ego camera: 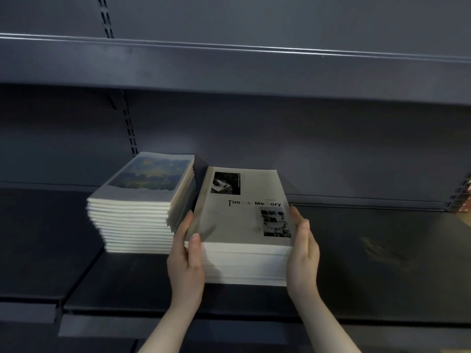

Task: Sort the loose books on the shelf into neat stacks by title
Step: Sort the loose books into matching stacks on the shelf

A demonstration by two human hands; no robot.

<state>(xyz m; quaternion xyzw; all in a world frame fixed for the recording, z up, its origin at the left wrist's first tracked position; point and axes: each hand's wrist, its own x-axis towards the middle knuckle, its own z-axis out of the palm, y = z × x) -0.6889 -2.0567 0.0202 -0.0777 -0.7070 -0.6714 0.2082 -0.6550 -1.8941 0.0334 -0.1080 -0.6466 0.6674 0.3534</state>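
Item one: we find a stack of grey-covered books (244, 225) on the dark metal shelf (382, 263), the top cover reading "Time & Memory" with two small black-and-white photographs, one at its upper left and one at its lower right.

Item two: just beside it on the left, touching or nearly so, we note a second stack (139, 207), its top cover bearing a blue, green and yellow painted picture. Its lower books sit slightly out of line with the upper ones.

Item three: our left hand (187, 258) presses the grey stack's left side, fingers nearly straight along the edge, thumb resting on the top cover's near corner.

Item four: our right hand (303, 250) lies flat against the stack's right side, fingers straight.

Item five: an upper shelf (229, 64) spans overhead.
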